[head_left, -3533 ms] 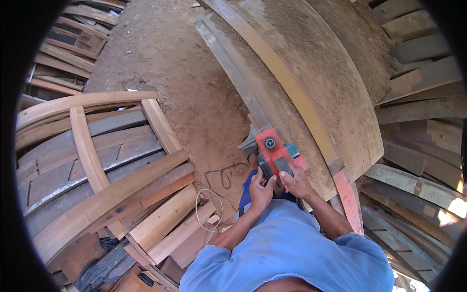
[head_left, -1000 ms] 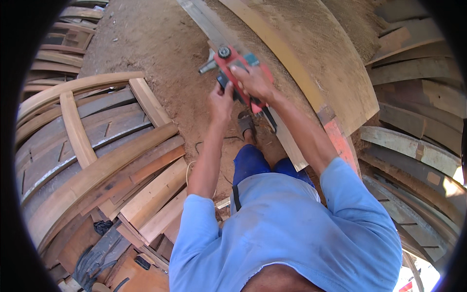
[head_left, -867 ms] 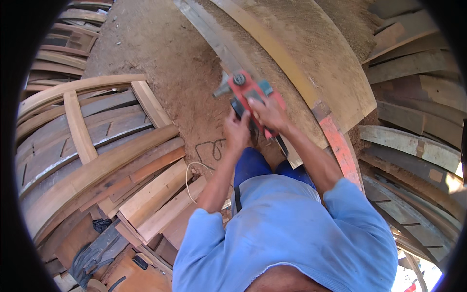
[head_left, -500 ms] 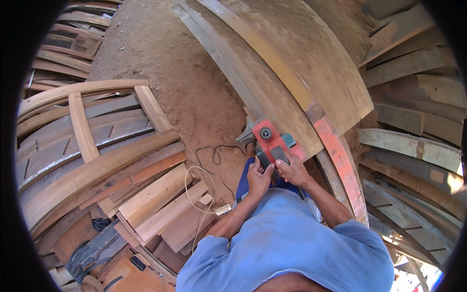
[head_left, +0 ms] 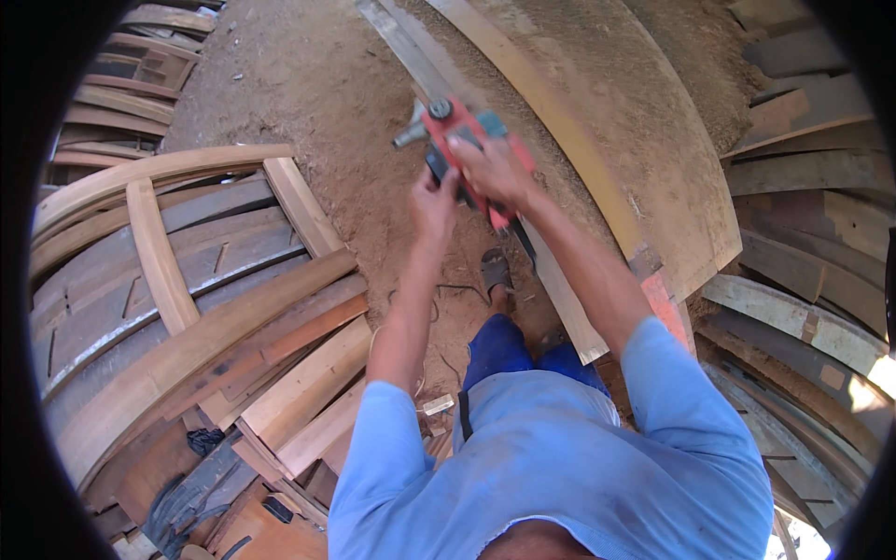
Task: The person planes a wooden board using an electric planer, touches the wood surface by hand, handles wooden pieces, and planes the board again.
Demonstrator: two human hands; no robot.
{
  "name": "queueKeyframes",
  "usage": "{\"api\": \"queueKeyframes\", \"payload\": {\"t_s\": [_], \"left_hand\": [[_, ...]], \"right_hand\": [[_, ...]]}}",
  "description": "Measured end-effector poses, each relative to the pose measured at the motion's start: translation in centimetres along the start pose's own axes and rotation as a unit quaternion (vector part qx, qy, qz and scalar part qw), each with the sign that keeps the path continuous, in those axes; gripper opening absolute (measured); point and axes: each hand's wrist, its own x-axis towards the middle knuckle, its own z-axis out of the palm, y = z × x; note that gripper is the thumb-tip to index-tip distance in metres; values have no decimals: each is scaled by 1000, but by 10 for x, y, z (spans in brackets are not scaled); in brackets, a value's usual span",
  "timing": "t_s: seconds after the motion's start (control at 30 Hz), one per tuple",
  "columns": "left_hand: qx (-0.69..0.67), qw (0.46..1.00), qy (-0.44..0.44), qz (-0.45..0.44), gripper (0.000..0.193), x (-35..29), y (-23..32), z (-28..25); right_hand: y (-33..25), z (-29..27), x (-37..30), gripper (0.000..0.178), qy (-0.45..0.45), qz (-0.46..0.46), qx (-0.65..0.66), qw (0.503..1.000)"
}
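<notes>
A red and black electric planer (head_left: 454, 118) lies over a long narrow plank (head_left: 567, 303), slanting along it, slightly blurred by motion. Its grey spout points off to the left side. My right hand (head_left: 495, 173) is closed around the planer's handle. At the planer's near left side, my left hand (head_left: 433, 203) grips the dark part of its body; some fingers are hidden underneath. Both arms reach well forward. A dark cord (head_left: 454, 287) trails on the ground by my foot (head_left: 497, 271).
A yellowish curved board (head_left: 551, 107) lies right of the plank on a wide wooden surface (head_left: 677, 149), with a red-painted piece (head_left: 661, 301) at its near end. Stacked timber and a wooden frame (head_left: 159, 252) stand at left. More boards (head_left: 812, 173) line the right.
Both hands have moved the planer forward and left, from close to my body to farther along the plank. My right hand now wraps the handle. The view has shifted slightly.
</notes>
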Motion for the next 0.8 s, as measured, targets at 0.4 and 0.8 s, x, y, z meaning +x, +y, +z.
{"api": "queueKeyframes", "payload": {"t_s": [0.4, 0.8], "left_hand": [[-13, 1000, 0, 5, 34, -15, -2, 1], [71, 995, 23, -66, 45, -316, -70, 74]], "right_hand": [[-1, -3, -16, 55, -25, 56, 10, 998], [69, -60, -318, 45, -61, 126, 68, 988]]}}
